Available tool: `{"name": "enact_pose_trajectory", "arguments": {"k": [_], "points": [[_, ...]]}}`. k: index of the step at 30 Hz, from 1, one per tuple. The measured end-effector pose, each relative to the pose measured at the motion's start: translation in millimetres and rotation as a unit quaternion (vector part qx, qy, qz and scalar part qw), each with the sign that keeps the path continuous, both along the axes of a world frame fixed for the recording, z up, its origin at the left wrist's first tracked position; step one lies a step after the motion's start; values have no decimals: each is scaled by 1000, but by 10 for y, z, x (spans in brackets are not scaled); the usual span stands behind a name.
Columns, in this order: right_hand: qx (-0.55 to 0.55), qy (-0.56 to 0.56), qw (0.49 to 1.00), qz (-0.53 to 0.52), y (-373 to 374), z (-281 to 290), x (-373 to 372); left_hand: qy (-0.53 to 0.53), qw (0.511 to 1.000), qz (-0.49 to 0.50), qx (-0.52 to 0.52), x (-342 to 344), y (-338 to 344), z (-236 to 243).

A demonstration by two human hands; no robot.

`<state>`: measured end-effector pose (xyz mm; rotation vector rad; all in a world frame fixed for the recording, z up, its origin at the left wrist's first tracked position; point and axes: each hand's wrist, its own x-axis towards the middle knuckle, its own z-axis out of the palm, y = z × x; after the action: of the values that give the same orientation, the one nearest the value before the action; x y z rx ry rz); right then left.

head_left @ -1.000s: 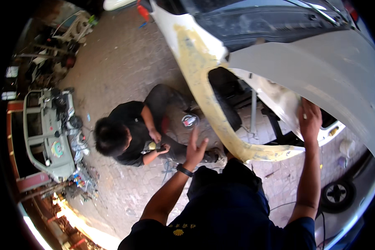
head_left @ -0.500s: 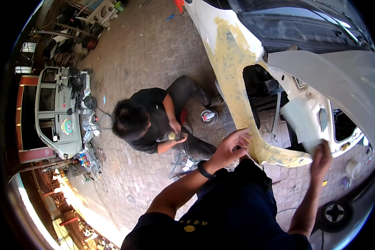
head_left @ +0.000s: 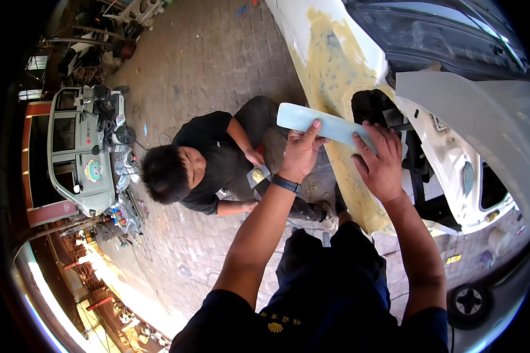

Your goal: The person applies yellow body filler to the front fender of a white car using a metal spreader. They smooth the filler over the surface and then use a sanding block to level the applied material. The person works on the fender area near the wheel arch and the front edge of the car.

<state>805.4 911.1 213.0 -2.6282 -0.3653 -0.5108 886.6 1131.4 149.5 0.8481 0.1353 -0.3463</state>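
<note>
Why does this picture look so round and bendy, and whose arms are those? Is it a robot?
No robot! Those are a person's bare arms. A wide fisheye camera on their head looks down, and its lens bends straight edges.

The left hand, with a dark wristband above it, grips a pale flat strip. The right hand lays its fingers over the other end.

Beyond is a white car body with a yellowish patch on it. A co-worker in a dark top sits low beside the car.

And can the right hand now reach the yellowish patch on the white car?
Probably yes: the right hand looks close to the yellowish patch, much of it uncovered, though its fingers are on the pale board.
</note>
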Motion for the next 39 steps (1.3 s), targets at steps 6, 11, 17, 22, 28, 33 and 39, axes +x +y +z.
{"name": "enact_pose_trajectory", "arguments": {"k": [6, 11, 17, 22, 28, 33, 39], "points": [[-35, -22, 999, -20, 62, -53, 97, -20, 1000, 13, -18, 85, -40, 44], [-28, -33, 999, -14, 14, 21, 277, -35, 999, 21, -6, 200, -71, 106], [-14, -49, 999, -12, 24, 31, 409, -60, 998, 27, 22, 296, -76, 204], [0, -69, 997, -20, 40, 27, 473, -85, 995, 19, 37, 392, -67, 228], [39, -92, 994, -35, 44, 35, 556, -105, 993, 10, 57, 458, -52, 224], [67, -88, 992, -55, 66, 38, 570, -129, 989, 8, 78, 487, -84, 300], [91, -83, 991, -59, 58, 50, 593, -146, 984, 7, 101, 513, -100, 356]]}}
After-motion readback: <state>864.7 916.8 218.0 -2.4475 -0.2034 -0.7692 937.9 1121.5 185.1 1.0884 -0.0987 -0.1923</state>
